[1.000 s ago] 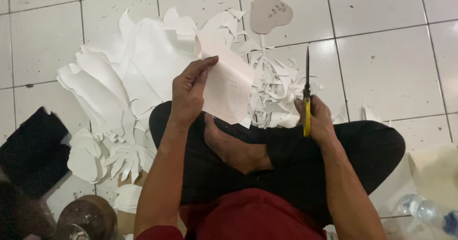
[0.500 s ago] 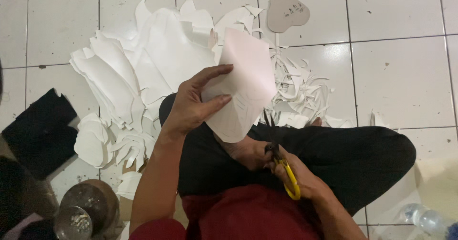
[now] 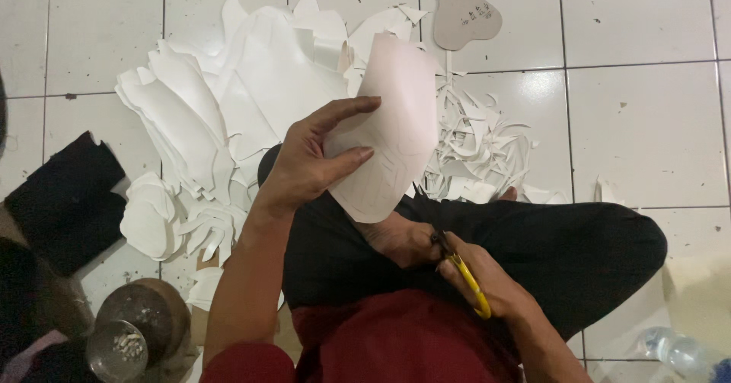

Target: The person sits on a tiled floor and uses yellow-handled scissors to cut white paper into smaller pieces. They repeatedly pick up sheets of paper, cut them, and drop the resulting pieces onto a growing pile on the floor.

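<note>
My left hand point(image 3: 308, 162) holds a white sheet point(image 3: 396, 116) with a curved shape traced on it, thumb and fingers pinching its left edge, raised over my crossed legs. My right hand point(image 3: 487, 280) grips yellow-handled scissors point(image 3: 464, 272) low by my knee, blades pointing up-left toward my bare foot point(image 3: 396, 238). The scissors are apart from the sheet.
A heap of cut white pieces point(image 3: 205, 116) lies on the tiled floor to the left, thin white offcuts point(image 3: 476, 151) to the right. A grey heart-shaped template point(image 3: 466, 17) lies beyond. Black cloth point(image 3: 65, 200), a round metal tin point(image 3: 141, 330) and a plastic bottle point(image 3: 678, 349) sit nearby.
My right hand brought the scissors down from upright beside the sheet to my lap. My left hand turned and lifted the sheet higher.
</note>
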